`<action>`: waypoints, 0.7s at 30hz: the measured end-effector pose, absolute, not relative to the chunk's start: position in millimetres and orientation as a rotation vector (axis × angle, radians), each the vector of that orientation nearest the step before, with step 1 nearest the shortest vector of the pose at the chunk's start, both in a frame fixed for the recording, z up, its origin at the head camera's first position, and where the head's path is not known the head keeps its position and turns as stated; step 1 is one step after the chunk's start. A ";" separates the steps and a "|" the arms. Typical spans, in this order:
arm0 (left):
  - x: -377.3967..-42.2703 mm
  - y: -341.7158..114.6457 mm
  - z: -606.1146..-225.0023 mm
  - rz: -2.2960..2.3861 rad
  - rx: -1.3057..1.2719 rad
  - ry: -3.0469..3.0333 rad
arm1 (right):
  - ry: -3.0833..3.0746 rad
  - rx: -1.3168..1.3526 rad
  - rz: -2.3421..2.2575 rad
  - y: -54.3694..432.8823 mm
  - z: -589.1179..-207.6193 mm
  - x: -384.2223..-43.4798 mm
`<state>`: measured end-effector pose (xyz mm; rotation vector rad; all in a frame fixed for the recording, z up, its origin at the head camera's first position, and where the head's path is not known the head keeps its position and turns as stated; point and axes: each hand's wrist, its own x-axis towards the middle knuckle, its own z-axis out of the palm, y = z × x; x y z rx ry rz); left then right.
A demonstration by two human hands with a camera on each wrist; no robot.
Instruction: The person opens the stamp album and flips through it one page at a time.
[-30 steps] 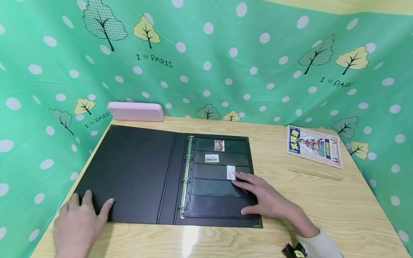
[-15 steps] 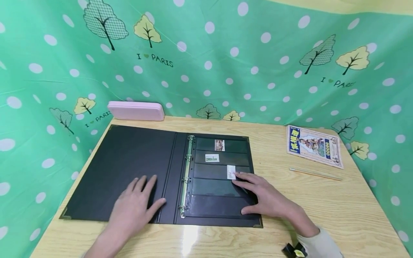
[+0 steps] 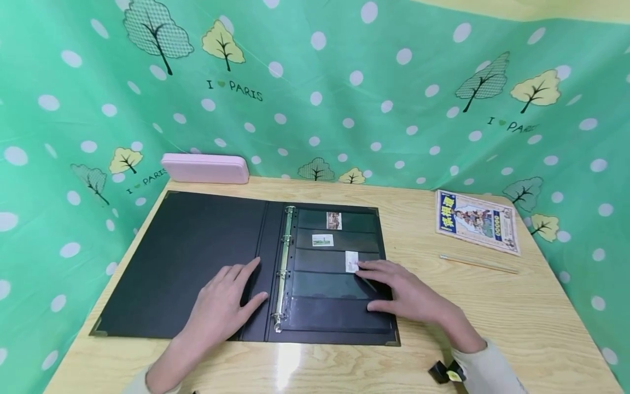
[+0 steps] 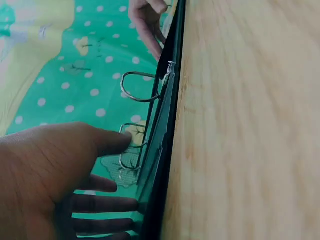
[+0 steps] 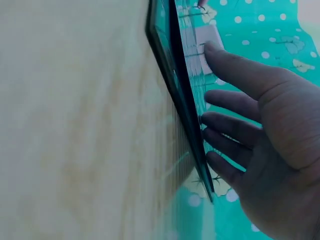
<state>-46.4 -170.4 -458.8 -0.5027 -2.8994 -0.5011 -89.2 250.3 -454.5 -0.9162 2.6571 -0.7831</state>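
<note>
A black ring binder (image 3: 187, 257) lies spread flat on the table, its metal rings (image 3: 281, 273) along the middle. On its right side is a dark stamp page (image 3: 334, 316) with pocket strips. Three small stamps sit there: a reddish one (image 3: 334, 220), a green-and-white one (image 3: 322, 240) and a pale one (image 3: 351, 261). My left hand (image 3: 221, 303) is over the inner part of the left cover, fingers extended towards the spine. My right hand (image 3: 401, 290) rests at the page's right edge, fingertips beside the pale stamp. Neither hand grips anything.
A pink case (image 3: 205, 168) stands at the back left, against the green dotted cloth (image 3: 315, 131). At the right lie a printed booklet (image 3: 476, 221) and a pencil (image 3: 478, 264). A small black object (image 3: 445, 372) is by the right sleeve.
My left hand has moved right, from the cover's lower left corner to beside the spine. The right hand has stayed in place on the page.
</note>
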 end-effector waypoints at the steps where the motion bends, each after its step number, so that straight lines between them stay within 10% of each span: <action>1: -47.4 -171.7 -460.3 -0.511 -0.512 -2.892 | 2.672 -0.903 -0.821 250.4 -454.5 -91.8; 21: -49.5 -178.6 -480.0 -0.712 -0.508 -2.769 | 2.906 -0.571 -0.778 258.0 -486.2 -157.2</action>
